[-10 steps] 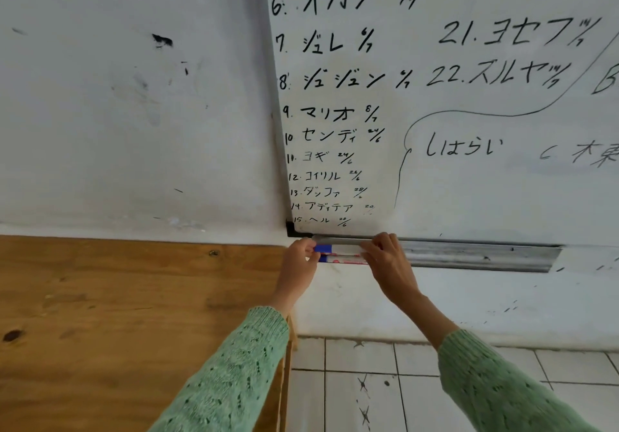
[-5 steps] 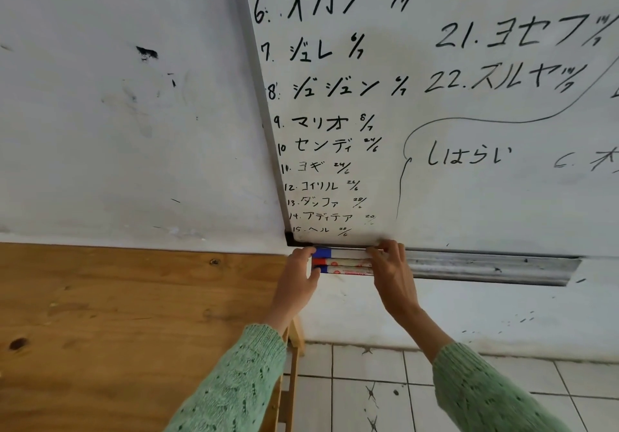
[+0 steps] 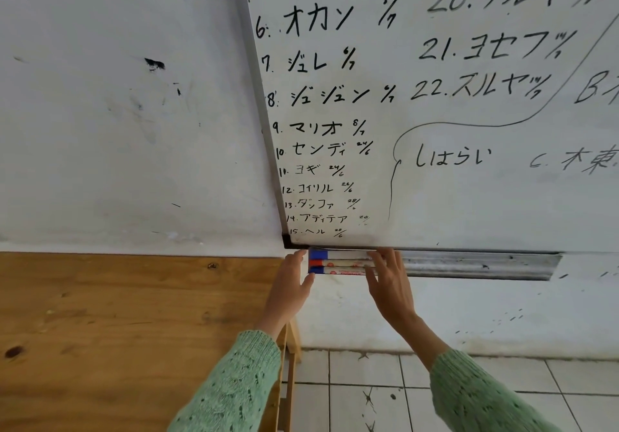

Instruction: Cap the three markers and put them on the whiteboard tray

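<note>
Three capped white markers lie side by side at the left end of the metal whiteboard tray: a blue-capped marker at the back, a red-capped marker in the middle, and another blue-capped marker at the front. My left hand is at their capped ends, fingers apart, thumb under the front cap. My right hand lies over their right ends with spread fingers, hiding those ends.
The whiteboard, covered in black writing, hangs above the tray on a white wall. A wooden panel with a wooden frame at its edge stands at lower left. White floor tiles lie below.
All three markers now show side by side on the tray, where earlier my hands covered more of them. My fingers have spread and loosened at both ends.
</note>
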